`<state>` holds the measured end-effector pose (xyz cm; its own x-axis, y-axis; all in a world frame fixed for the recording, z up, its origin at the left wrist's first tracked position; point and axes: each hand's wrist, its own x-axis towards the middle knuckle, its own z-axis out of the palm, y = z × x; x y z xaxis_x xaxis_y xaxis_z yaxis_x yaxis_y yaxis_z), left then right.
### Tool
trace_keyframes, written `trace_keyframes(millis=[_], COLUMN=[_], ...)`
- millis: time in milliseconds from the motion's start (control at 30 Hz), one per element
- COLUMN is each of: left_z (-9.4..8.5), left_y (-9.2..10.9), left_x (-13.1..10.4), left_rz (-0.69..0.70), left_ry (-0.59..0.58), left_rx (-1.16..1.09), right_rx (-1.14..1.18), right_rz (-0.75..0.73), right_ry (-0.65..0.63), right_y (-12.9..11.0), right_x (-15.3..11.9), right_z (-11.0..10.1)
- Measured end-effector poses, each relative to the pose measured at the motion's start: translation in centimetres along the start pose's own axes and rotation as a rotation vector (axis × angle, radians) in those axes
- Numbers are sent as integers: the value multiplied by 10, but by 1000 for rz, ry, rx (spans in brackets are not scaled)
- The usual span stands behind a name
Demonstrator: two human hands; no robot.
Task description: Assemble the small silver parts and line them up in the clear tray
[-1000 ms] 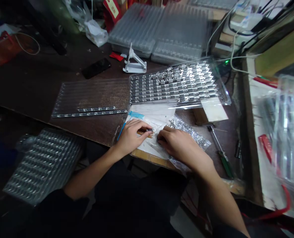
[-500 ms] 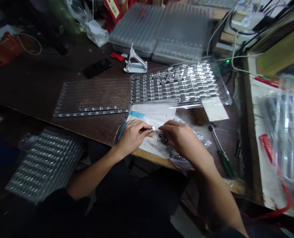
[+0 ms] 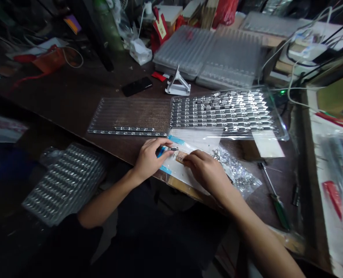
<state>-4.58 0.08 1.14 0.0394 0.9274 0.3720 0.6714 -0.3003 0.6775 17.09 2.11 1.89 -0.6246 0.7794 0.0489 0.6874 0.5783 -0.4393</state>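
Note:
Between thumb and fingertips, my left hand point(image 3: 152, 156) holds a small metal connector point(image 3: 173, 149) above a white sheet with blue tape point(image 3: 176, 139). My right hand point(image 3: 204, 168) is closed, its fingertips at the edge of a small brownish block point(image 3: 180, 156); whatever they pinch is too small to make out. Just right of that hand lies a clear bag of small metal parts point(image 3: 240, 172). Behind the hands, a clear tray point(image 3: 284, 131) carries rows of metal connectors. The ribbed tray to its left point(image 3: 125, 112) has connectors in its front grooves.
A green-handled screwdriver point(image 3: 279, 210) and a small box point(image 3: 266, 144) are at the right. Farther back are a phone point(image 3: 137, 86), a white stand point(image 3: 178, 87) and stacked clear trays point(image 3: 185, 50). More filled trays point(image 3: 64, 181) are stacked at lower left.
The camera view has shifted, so the table items appear farther right. My right hand has moved from over the bag of parts to the brownish block. My left hand still holds a connector.

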Motion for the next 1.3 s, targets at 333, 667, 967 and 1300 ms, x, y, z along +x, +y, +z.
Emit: trace_keyframes(millis=[333, 667, 967, 1300], left_z=[-30, -27, -37, 1], left_y=[-38, -48, -51, 3], left_x=[57, 76, 77, 83], left_rz=[-11, 45, 47, 164], left_ry=[-14, -236, -276, -312], left_rx=[255, 344, 485, 355], right_rx=[-16, -152, -63, -128], right_rz=[-13, 18, -24, 166], right_ry=[-15, -66, -50, -256], right_y=[0, -10, 0, 13], right_x=[2, 1, -8, -28], right_z=[4, -3, -24, -48])
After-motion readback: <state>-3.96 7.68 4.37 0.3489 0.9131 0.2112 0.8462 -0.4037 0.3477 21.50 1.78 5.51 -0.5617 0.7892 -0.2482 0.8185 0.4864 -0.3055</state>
